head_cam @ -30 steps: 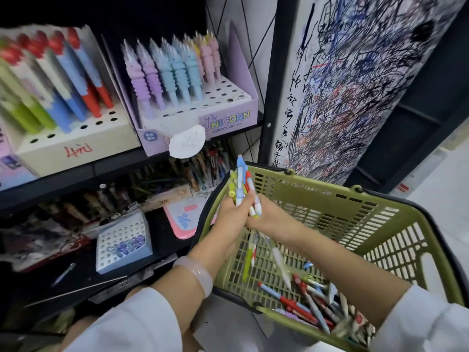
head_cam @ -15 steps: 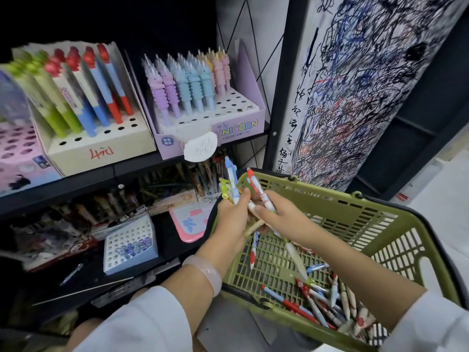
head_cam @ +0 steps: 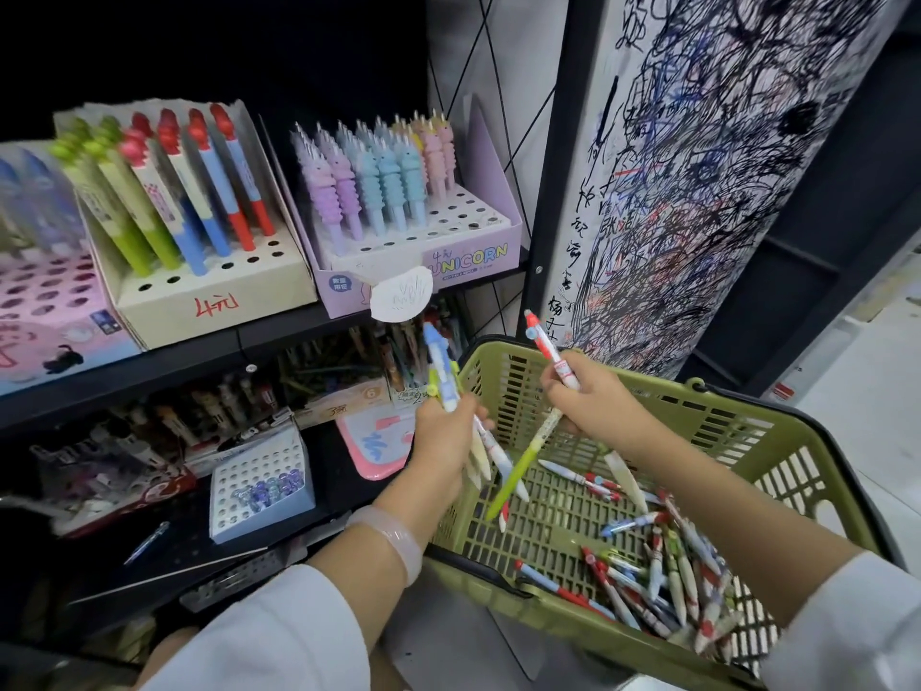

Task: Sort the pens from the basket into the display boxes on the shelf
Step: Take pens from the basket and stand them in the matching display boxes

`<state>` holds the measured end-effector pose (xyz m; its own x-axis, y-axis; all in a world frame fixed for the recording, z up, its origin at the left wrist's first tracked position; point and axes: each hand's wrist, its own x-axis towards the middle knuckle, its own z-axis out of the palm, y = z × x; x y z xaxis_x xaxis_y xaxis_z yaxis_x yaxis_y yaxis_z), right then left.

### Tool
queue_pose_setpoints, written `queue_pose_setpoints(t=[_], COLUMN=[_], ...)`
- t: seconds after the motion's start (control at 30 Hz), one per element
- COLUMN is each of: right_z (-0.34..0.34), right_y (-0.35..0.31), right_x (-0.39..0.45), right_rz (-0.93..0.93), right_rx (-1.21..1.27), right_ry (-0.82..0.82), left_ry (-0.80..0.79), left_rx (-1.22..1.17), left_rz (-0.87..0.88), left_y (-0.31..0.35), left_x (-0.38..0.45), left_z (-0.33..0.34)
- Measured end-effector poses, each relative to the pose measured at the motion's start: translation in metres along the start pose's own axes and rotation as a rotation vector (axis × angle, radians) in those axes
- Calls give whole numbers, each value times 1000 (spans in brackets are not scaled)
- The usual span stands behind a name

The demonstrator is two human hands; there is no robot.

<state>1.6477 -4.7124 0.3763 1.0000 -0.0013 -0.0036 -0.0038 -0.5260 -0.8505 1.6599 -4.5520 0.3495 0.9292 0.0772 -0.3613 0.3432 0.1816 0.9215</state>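
Left hand [head_cam: 443, 443] grip clamped on pen bunch [head_cam: 441, 371]; right hand [head_cam: 588, 401] pinches red-capped pen [head_cam: 550, 354] mid-barrel. Pens prob. light, stiff, slick; hold mid-barrel.

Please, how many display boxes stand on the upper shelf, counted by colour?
pink box: 1
cream box: 1
purple box: 1
Total: 3

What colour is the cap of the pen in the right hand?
Red, seen in the head view: the pen in the right hand.
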Motion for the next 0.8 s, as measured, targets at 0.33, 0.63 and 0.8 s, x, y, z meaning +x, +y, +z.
queue_pose_setpoints(t=[0.33, 0.63, 0.8], right_z=[29, 43, 58], right_y=[-32, -53, -78], right_x=[32, 24, 24], right_rz=[-21, 145, 150], right_rx=[44, 526, 607], right_ry=[243, 208, 201], left_ry=[-500, -286, -502], left_rx=[141, 56, 9], left_rz=[22, 28, -34], left_y=[9, 18, 31], left_x=[-13, -8, -20], left_z=[1, -15, -28])
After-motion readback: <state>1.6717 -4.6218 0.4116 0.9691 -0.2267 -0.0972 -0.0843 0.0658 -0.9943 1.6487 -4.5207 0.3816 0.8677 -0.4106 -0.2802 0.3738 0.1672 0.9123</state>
